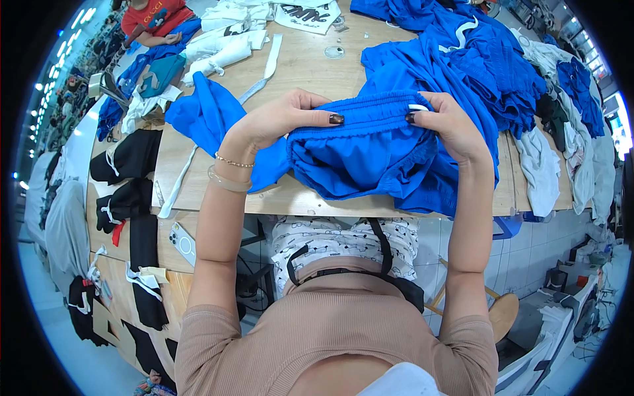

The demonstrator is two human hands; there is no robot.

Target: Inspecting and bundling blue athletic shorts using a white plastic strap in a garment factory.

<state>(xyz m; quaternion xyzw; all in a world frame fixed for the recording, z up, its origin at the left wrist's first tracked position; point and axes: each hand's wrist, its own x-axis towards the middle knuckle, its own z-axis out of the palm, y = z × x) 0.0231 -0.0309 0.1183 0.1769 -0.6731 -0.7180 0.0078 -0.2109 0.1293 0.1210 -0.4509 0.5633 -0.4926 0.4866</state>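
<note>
Both hands hold a blue garment by its gathered elastic waistband, stretched out above the table's near edge. My left hand pinches the band's left end, thumb on top and fingers behind. At the other end my right hand grips the band, its thumb beside a short white drawstring end. The opening below the band faces me, and the cloth's lower part drapes over the tabletop. Left of the garment lies another piece of blue cloth, partly behind my left forearm.
A large heap of blue garments covers the right side of the table. White cloths lie at the far left. Black bundles and a phone are on the left. Across the table stands a person in red. A wooden stool is at lower right.
</note>
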